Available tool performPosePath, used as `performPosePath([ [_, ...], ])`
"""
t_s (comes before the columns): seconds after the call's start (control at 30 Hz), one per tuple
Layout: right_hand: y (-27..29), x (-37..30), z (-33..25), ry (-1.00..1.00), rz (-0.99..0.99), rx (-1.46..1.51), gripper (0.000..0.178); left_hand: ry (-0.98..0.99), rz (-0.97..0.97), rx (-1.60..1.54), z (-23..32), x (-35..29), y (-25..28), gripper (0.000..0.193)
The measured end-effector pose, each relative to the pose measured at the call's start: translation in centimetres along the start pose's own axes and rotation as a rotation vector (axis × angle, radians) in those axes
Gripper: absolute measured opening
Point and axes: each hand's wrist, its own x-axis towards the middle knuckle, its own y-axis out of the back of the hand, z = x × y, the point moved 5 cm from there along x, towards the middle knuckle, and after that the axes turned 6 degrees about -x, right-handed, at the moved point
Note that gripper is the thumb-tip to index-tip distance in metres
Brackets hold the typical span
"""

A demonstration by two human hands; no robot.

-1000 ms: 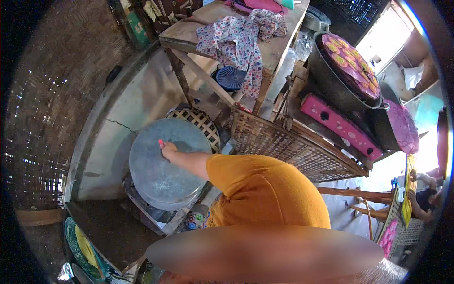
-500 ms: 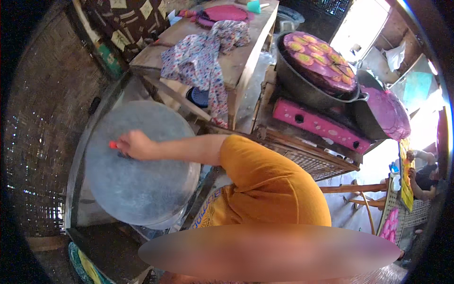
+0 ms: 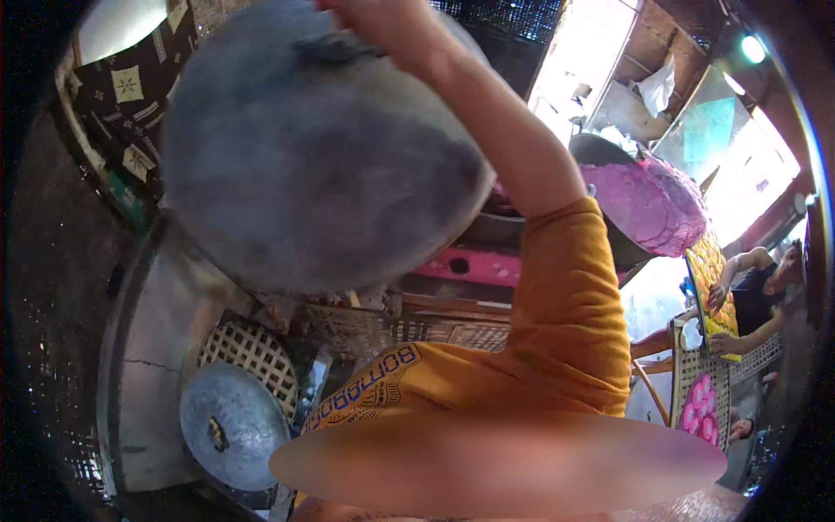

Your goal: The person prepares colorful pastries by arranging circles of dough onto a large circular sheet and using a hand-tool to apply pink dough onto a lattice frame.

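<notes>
The right hand (image 3: 387,26), partly cut off at the top edge, has its fingers closed on the big metal lid (image 3: 304,174), now raised at the upper left, whereas half a second ago it sat lower at the left. It now hides the worktop and the pan. A smaller lid (image 3: 204,409) has come into view beside the woven basket (image 3: 252,350).
</notes>
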Motion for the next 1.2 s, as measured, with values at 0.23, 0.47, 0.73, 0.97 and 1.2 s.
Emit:
performPosePath([
  [0.23, 10.7, 4.6, 19.9, 0.026, 0.189, -0.484, 0.030, -0.023, -0.055, -0.029, 1.8, 0.9, -6.3, 0.044],
  [0.47, 14.8, 2.5, 33.1, -0.301, 0.106, -0.592, 0.031, -0.018, -0.005, -0.102, 0.3, -0.7, -6.5, 0.045],
  [0.73, 12.7, -0.2, 39.5, -0.461, 0.111, -0.212, 0.026, -0.009, 0.044, -0.197, -3.0, -2.4, -5.1, 0.046],
  [0.97, 10.6, -2.1, 41.5, -0.641, 0.071, -0.082, 0.021, -0.048, 0.015, -0.280, -3.7, -3.8, -5.3, 0.047],
  [1.2, 11.1, -2.4, 46.3, -0.576, 0.036, 0.076, 0.022, 0.068, 0.058, -0.114, -1.0, -3.2, -9.5, 0.046],
])
